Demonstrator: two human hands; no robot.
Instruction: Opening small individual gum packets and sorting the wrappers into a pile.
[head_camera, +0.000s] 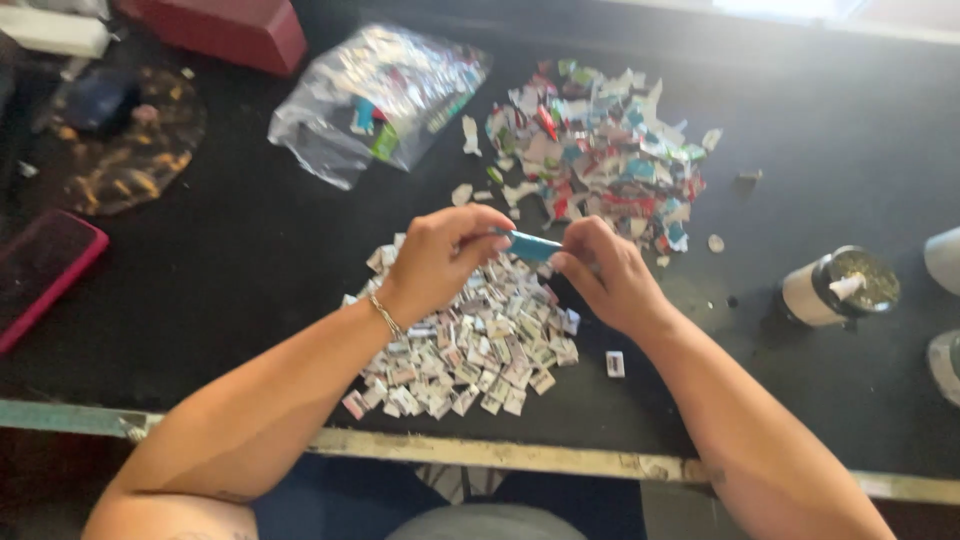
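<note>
A small blue paper strip (533, 245) is pinched between both hands (440, 255) (605, 272); a loosened pinch could drop it among the folded pieces (470, 350).

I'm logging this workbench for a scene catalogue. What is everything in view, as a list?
blue paper strip: one, blue, pinched between both hands
folded paper pieces: a heap, mostly white, under the hands
loose paper scraps: a heap, multicoloured, behind the hands
plastic bag: one, clear, back centre
phone: one, red-edged, far left
jar: one, white with dark rim, right
table: one, black
bracelet: one, silver, left wrist
left hand: grips the strip
right hand: grips the strip
</note>
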